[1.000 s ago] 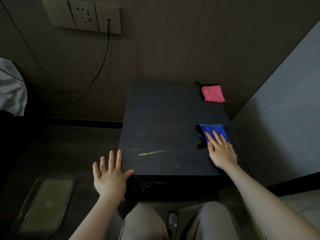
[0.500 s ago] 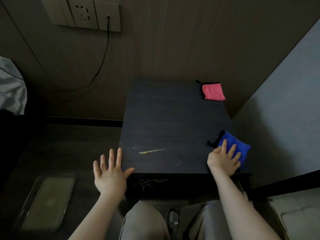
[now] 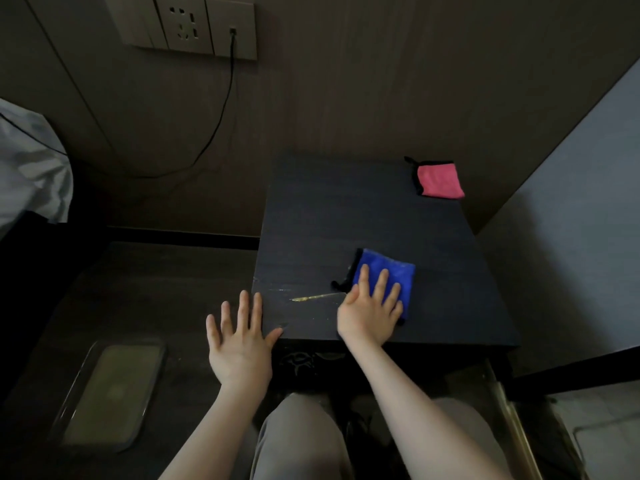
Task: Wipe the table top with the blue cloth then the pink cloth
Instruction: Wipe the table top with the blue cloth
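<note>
The right hand [image 3: 369, 306] lay flat on the blue cloth [image 3: 388, 275], fingers straight and slightly spread, pressing the cloth against the table top [image 3: 346, 216]; nothing was gripped. The blue cloth sat near the front edge of the table top, at about 5 o'clock from the table's centre, with its black trim showing at the left side. A pale yellowish streak [image 3: 313, 297] lay on the surface at 9 o'clock from the right hand, its right end just beside the thumb. The left hand [image 3: 239, 344] was open, fingers spread, at the front-left corner of the table, at 9 o'clock from the right hand; its thumb reached the front edge. It held nothing. The pink cloth [image 3: 439, 181] lay folded in the far right corner, at 1 o'clock from the blue cloth and well apart from it.
</note>
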